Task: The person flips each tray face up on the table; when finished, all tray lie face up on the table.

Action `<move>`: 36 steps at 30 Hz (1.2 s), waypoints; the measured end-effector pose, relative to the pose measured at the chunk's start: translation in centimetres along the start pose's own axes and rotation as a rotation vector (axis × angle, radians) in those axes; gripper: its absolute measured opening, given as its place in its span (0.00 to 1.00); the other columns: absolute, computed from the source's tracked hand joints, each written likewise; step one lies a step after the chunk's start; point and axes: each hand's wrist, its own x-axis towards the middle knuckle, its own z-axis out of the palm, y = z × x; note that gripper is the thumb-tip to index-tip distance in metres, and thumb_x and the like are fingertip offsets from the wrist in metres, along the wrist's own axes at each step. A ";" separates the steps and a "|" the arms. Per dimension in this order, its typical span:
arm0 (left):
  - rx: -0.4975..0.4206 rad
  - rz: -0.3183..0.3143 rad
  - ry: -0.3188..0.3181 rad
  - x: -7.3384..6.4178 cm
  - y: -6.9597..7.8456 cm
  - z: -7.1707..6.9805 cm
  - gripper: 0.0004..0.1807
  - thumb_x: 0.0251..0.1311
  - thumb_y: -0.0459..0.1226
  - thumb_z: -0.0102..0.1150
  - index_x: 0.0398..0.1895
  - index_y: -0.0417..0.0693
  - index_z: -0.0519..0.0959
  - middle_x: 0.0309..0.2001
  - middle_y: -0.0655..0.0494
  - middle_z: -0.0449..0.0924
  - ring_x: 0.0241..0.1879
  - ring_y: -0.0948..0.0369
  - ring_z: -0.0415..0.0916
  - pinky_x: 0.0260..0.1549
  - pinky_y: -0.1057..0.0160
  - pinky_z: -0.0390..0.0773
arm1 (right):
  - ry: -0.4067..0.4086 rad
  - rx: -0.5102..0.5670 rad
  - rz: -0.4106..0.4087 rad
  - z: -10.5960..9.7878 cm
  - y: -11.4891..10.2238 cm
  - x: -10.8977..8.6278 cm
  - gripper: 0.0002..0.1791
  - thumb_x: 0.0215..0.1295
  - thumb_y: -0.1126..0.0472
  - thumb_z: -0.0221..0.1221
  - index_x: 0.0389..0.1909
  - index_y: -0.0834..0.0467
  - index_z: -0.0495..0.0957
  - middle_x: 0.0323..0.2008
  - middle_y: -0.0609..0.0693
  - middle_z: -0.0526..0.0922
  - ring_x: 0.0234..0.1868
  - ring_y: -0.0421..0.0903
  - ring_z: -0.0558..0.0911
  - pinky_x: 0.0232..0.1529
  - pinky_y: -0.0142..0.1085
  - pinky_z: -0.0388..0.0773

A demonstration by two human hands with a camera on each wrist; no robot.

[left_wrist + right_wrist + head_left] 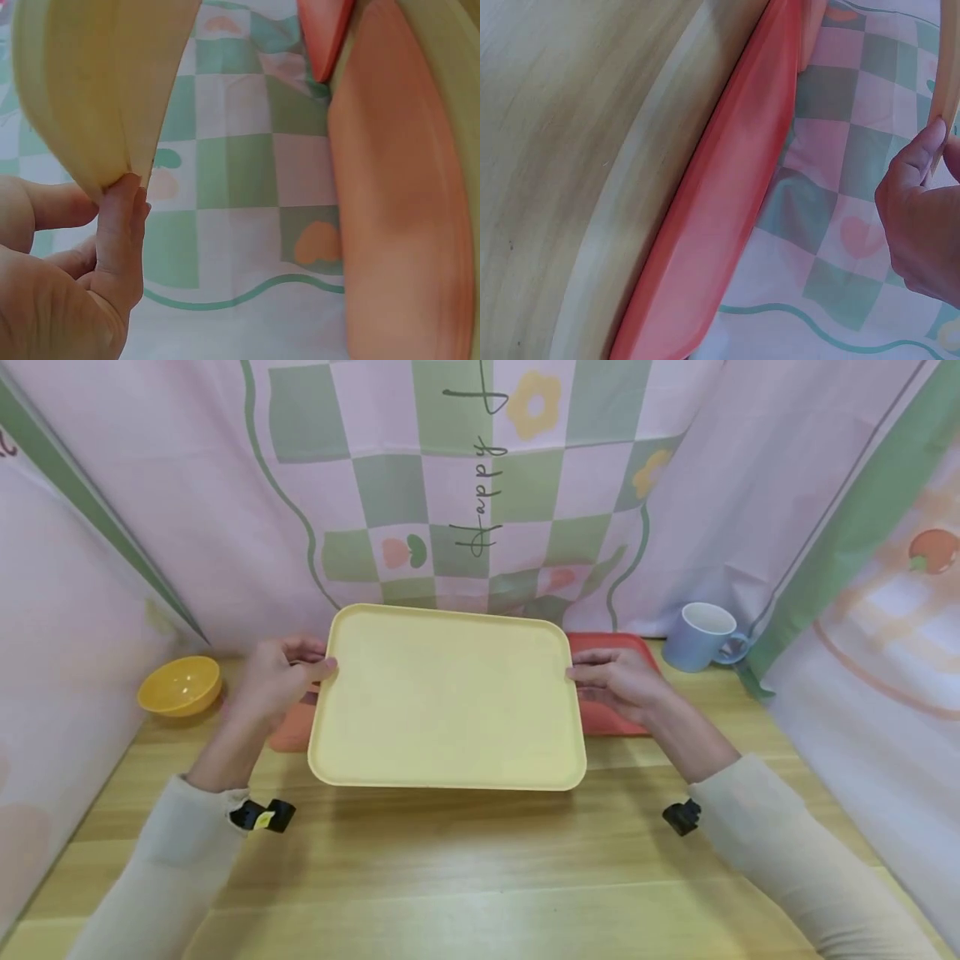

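A pale yellow rectangular tray [450, 702] is held up above the table, its flat face turned toward the head camera. My left hand [273, 677] pinches its left short edge between thumb and fingers; the left wrist view shows the same grip on the tray [82, 90]. On the opposite edge, my right hand [622, 681] pinches the rim, also visible at the border of the right wrist view. Behind the yellow tray lie an orange tray [291, 731] on the left and a red tray [611, 718] on the right, both partly hidden by it.
A yellow bowl [180, 687] sits at the table's left side. At the back right stands a blue mug [699, 637] with its handle to the right. A checked cloth [457, 510] hangs behind the wooden table [465, 877], with cloth walls on both sides.
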 end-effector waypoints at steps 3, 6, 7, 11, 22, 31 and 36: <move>0.002 -0.013 -0.021 0.1 -0.6 0.3 0.20 0.70 0.32 0.59 0.59 0.27 0.73 0.44 0.42 0.74 0.29 0.62 0.80 0.29 0.62 0.86 | 0.007 -0.025 0.023 0.0 0.2 0.0 0.13 0.69 0.72 0.60 0.52 0.68 0.73 0.34 0.49 0.83 0.33 0.42 0.84 0.37 0.32 0.84; 0.019 -0.013 -0.049 0.1 -1.2 0.8 0.22 0.69 0.31 0.58 0.63 0.30 0.73 0.47 0.41 0.74 0.32 0.59 0.80 0.29 0.60 0.86 | 0.008 -0.056 0.044 -0.1 0.3 -0.1 0.18 0.69 0.73 0.59 0.57 0.69 0.69 0.35 0.46 0.81 0.33 0.41 0.83 0.36 0.32 0.84; 0.023 -0.009 -0.061 0.1 -1.4 0.9 0.23 0.68 0.31 0.58 0.64 0.31 0.72 0.49 0.40 0.74 0.33 0.58 0.80 0.30 0.58 0.86 | 0.011 -0.063 0.049 -0.2 0.4 -0.1 0.19 0.68 0.73 0.59 0.58 0.69 0.69 0.36 0.46 0.81 0.33 0.41 0.83 0.36 0.32 0.83; 0.027 0.016 -0.119 0.3 -2.3 1.5 0.28 0.65 0.27 0.57 0.69 0.36 0.70 0.54 0.38 0.72 0.36 0.53 0.80 0.30 0.54 0.86 | 0.024 -0.093 0.062 -0.4 0.8 -0.1 0.22 0.68 0.71 0.61 0.60 0.68 0.69 0.37 0.45 0.79 0.35 0.40 0.83 0.37 0.32 0.83; -0.002 0.019 -0.241 0.4 -4.4 2.1 0.33 0.62 0.24 0.60 0.71 0.31 0.63 0.61 0.35 0.64 0.33 0.54 0.79 0.27 0.56 0.85 | 0.064 -0.158 0.112 -1.2 2.5 0.1 0.24 0.74 0.61 0.59 0.63 0.70 0.67 0.34 0.44 0.82 0.35 0.38 0.82 0.34 0.30 0.83; -0.023 -0.055 -0.254 0.2 -5.3 2.9 0.34 0.64 0.26 0.59 0.73 0.33 0.61 0.62 0.37 0.63 0.25 0.56 0.78 0.25 0.55 0.85 | 0.009 -0.224 0.153 -1.5 3.8 -0.1 0.23 0.74 0.63 0.58 0.61 0.72 0.67 0.35 0.47 0.80 0.32 0.39 0.83 0.33 0.32 0.84; -0.012 -0.091 -0.235 0.3 -6.0 3.3 0.30 0.66 0.29 0.59 0.70 0.32 0.65 0.57 0.37 0.70 0.25 0.56 0.81 0.27 0.56 0.85 | -0.016 -0.234 0.152 -1.6 4.4 -0.1 0.16 0.74 0.65 0.57 0.55 0.70 0.69 0.34 0.48 0.80 0.31 0.40 0.82 0.33 0.33 0.84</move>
